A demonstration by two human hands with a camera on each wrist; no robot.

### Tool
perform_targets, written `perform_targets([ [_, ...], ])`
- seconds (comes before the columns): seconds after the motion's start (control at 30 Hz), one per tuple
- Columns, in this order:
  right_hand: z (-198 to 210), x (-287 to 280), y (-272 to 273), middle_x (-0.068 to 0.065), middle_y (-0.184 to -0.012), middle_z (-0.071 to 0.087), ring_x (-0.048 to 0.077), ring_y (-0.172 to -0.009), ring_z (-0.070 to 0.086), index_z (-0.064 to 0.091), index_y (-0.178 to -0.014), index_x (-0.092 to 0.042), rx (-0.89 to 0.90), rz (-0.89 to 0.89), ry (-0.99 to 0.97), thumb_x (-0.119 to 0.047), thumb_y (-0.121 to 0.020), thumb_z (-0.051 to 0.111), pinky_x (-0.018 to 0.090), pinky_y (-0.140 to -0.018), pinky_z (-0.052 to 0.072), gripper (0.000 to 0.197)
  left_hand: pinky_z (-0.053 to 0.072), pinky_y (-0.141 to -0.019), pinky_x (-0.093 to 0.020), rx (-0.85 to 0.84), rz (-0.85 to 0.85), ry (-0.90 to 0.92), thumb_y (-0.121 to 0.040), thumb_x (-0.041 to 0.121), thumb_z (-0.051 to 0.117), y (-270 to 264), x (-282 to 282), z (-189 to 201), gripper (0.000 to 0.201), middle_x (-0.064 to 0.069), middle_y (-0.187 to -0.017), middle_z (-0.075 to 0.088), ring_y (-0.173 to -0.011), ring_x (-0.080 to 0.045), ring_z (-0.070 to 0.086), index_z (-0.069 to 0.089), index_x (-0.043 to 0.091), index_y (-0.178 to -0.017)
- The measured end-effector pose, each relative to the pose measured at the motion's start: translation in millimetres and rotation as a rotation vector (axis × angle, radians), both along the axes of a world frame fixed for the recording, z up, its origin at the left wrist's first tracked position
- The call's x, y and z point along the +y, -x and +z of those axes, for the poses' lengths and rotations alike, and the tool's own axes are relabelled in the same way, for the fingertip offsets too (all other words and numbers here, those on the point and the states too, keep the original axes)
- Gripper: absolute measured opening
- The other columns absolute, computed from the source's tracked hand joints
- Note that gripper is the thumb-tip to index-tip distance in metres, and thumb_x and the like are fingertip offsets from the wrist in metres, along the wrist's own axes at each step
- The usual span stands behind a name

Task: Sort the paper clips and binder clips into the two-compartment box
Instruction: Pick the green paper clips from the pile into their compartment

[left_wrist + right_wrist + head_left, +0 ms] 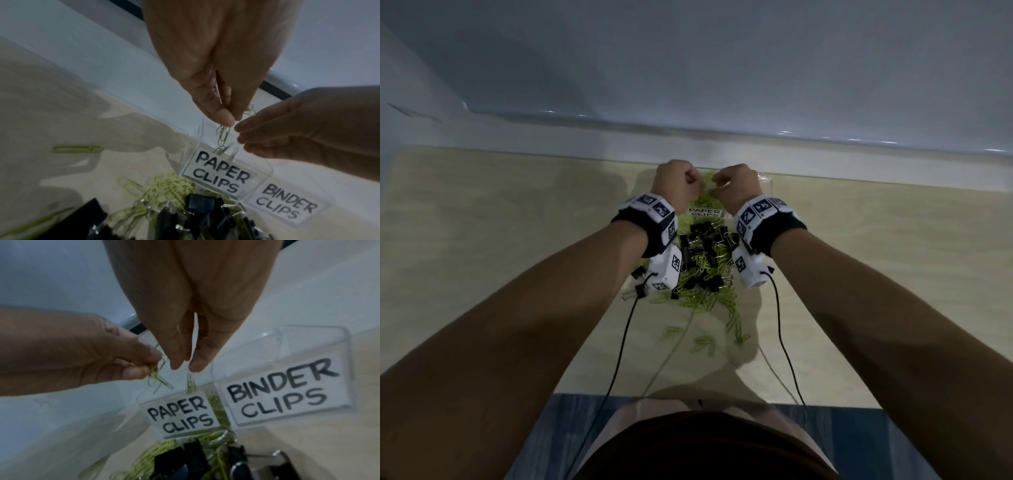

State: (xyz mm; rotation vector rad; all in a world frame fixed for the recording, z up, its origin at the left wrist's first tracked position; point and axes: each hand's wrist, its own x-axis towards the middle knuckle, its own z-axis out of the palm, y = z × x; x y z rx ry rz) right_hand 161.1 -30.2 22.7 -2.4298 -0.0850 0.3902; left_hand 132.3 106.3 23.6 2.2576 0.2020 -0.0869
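Observation:
A clear two-compartment box (767,178) stands at the table's far edge, with labels PAPER CLIPS (222,173) (180,413) and BINDER CLIPS (281,391). My left hand (232,120) (678,181) pinches a bunch of green paper clips (223,134) that dangles over the paper-clip compartment. My right hand (188,368) (732,185) hovers beside it, fingertips slightly apart. One green paper clip (190,382) sits just beneath those fingertips; whether they hold it is unclear. Green clips lie inside that compartment. A mixed pile (702,267) of black binder clips (193,451) and green paper clips lies in front of the box.
Loose green paper clips (705,342) are scattered toward the table's near edge (688,397), and one lies alone at the left (78,148). Black wrist-camera cables (619,342) hang over the table. A white ledge (585,144) and a wall run behind the box.

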Motion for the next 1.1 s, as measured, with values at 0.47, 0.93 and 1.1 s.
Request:
perform_targets([
  [0.47,-39.2,-97.6,150.7,-0.002,-0.093,0.057,0.012,-0.083,0.055,0.066,-0.090,-0.012,0.149,0.394,0.116,-0.016,-0.084,0.061,0.020,-0.071,0.047,0.008,0.049,-0.081,-0.030,0.184,-0.681,-0.295,-0.090,0.031,0.058,151.0,16.5,-31.8,0.020,0.000,-0.103,0.056,-0.088,-0.014,0.055,0.062,0.014,-0.100],
  [0.93,-59.1,-73.5,174.6,0.010,-0.113,0.053,0.028,-0.099,0.054,0.064,-0.105,-0.007,0.004,0.428,0.115,-0.012,-0.080,0.068,0.036,-0.084,0.049,0.026,0.037,-0.101,-0.036,0.113,-0.507,-0.409,-0.088,0.020,0.057,183.4,-7.8,-56.3,0.029,-0.006,-0.120,0.051,-0.113,-0.023,0.042,0.058,0.011,-0.116],
  [1.1,-61.3,-76.0,180.7,0.013,-0.095,0.056,0.030,-0.084,0.054,0.062,-0.085,-0.005,-0.071,0.445,0.120,-0.006,-0.085,0.057,0.032,-0.069,0.046,0.005,0.036,-0.099,-0.038,0.197,-0.589,-0.477,-0.092,0.019,0.049,179.1,-14.9,-48.3,0.026,-0.008,-0.121,0.047,-0.115,-0.024,0.038,0.056,0.007,-0.114],
])
